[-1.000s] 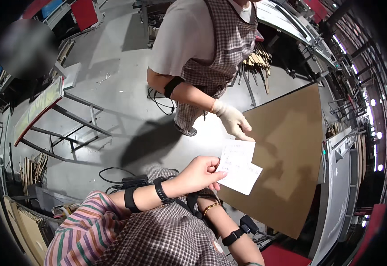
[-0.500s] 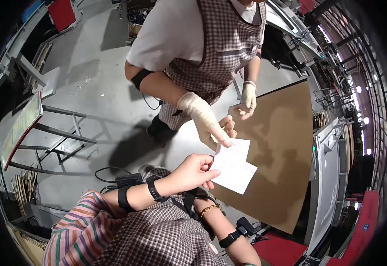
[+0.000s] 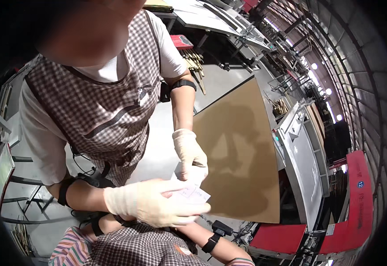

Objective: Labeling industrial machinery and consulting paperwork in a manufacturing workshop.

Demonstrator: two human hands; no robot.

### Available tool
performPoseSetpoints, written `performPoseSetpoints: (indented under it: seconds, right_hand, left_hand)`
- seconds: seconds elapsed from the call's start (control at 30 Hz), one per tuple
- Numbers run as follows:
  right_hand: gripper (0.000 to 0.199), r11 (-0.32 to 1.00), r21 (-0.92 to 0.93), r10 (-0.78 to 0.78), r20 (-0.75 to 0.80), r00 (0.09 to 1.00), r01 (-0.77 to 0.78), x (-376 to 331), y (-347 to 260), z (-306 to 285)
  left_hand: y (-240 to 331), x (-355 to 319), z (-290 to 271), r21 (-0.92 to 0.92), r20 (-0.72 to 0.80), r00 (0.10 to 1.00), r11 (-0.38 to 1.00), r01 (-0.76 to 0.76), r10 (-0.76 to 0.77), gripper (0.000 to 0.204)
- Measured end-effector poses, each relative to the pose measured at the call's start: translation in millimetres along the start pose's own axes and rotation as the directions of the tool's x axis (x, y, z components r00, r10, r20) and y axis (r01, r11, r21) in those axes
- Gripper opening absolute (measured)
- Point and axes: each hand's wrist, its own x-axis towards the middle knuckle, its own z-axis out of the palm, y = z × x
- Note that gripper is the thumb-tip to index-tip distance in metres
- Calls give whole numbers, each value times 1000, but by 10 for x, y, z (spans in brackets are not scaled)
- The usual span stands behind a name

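A co-worker stands close in front of me. Their gloved right hand [image 3: 151, 201] and gloved left hand [image 3: 190, 155] come together around small white paper slips [image 3: 189, 194] with handwriting on them. My left forearm [image 3: 107, 224], with dark bands, passes beneath the co-worker's right arm, and the hand at its end is hidden behind the glove. My right forearm [image 3: 200, 239] wears a black strap with a small device. It reaches up from the lower edge toward the same spot, and its fingers are covered too. Whether either of my hands touches the slips cannot be seen.
Right of the hands, a large brown board [image 3: 242, 150] carries our shadows. Beyond it is a long white-topped bench [image 3: 302, 168], with red panels [image 3: 277, 237] near me. A metal-legged stand [image 3: 3, 173] is at left. Wooden sticks [image 3: 195, 62] lie behind the co-worker.
The co-worker has stepped nearer and leftward in view, and both their gloved hands are now around the slips. My left hand, earlier holding the slips, is hidden. The view has shifted to the right.
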Motion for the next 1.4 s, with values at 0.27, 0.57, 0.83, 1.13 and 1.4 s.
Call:
performPoseSetpoints:
  seconds: [0.27,0.57,0.83,1.13,1.4]
  right_hand:
    - [22,936,-351,-57,-95,994,20,318,708,-398]
    - [22,900,-360,-261,7,965,246,513,745,-234]
    - [29,876,-180,-459,-25,888,448,380,601,-669]
    - [11,863,503,119,-278,953,39,-202,349,-1508]
    - [33,859,479,291,-749,595,183,-559,-126,-2106]
  left_hand:
    - [117,622,-110,634,103,896,666,-393,431,21]
    - [-162,1035,-697,439,102,838,732,-521,536,33]
    - [124,793,-116,730,-150,948,678,-84,280,46]
    - [30,763,-369,664,-31,958,722,-194,286,24]
    - [-8,681,-440,711,33,970,676,-193,242,26]
